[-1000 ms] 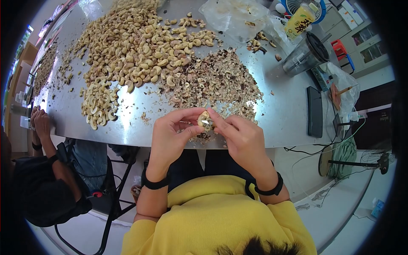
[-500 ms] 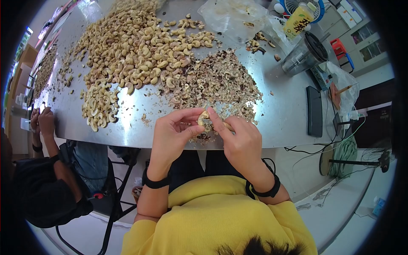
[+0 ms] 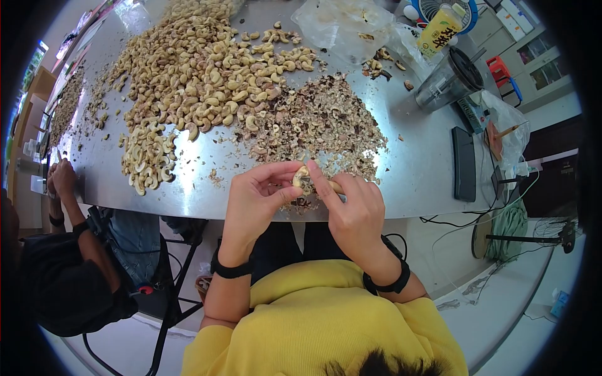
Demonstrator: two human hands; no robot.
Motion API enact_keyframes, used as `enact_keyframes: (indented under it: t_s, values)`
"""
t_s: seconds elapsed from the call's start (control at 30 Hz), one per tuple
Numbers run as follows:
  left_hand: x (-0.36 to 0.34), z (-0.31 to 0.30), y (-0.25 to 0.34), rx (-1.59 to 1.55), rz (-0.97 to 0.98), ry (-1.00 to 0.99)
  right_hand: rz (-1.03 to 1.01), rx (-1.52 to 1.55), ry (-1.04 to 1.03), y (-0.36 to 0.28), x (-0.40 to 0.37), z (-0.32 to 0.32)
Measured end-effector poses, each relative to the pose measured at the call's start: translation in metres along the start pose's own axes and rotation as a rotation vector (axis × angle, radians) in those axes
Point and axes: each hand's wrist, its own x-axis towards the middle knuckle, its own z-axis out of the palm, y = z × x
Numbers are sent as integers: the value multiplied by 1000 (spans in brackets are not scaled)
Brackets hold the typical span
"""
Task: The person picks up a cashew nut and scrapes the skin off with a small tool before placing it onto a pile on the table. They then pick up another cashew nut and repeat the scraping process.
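Note:
My left hand (image 3: 254, 197) pinches a pale cashew (image 3: 300, 172) between thumb and fingers above the table's near edge. My right hand (image 3: 357, 212) is closed round a small knife with a light handle (image 3: 337, 187), its index finger stretched along the cashew. The short metal blade meets the nut and is partly hidden by the fingers. Just beyond both hands spreads a pile of brown skin flakes and nut bits (image 3: 326, 119). Left of that lies a large heap of cashews (image 3: 194, 69), with a smaller group of paler cashews (image 3: 147, 156) nearer me.
On the right of the metal table (image 3: 414, 188) lie a black phone (image 3: 463, 164) and a dark-lidded tumbler (image 3: 442, 81). Behind them are a yellow bottle (image 3: 440, 31), a plastic bag (image 3: 342, 28) and a fan (image 3: 433, 7). Another person's hands (image 3: 61, 178) work at the left edge.
Both my hands stay in nearly the same place; the cashew and my right fingers shift very slightly. The other person's hands at the left move a little.

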Motion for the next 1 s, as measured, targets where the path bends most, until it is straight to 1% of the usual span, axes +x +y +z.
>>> enact_keyframes:
  t_s: [0.67,0.77,1.0]
  values:
    - [1,-2,-2,-54,-62,-14,-11,-33,51,1,1,2]
    - [2,-2,-7,-95,-35,-24,9,-5,36,-1,2,2]
    - [1,1,-6,-44,6,-1,84,269,-64,3,0,6]
